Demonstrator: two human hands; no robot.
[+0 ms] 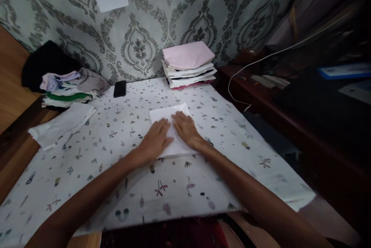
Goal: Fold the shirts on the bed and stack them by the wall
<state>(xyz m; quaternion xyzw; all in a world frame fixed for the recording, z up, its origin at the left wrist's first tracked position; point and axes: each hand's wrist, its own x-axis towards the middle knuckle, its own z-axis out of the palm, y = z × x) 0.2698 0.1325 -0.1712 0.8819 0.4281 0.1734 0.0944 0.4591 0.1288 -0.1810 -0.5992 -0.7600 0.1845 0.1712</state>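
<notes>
A white folded cloth lies flat in the middle of the table, roughly square. My left hand rests on its left side, palm down with the fingers stretched out. On the upper right part of the same cloth, my right hand lies flat, its fingers pointing away from me. Both hands press on the cloth from above, and neither grips it. Parts of the cloth are hidden under the hands.
A patterned white sheet covers the table. At the back stands a stack of folded clothes. Back left are a phone, a heap of clothes and a loose white garment. A white cable hangs over the dark desk at right.
</notes>
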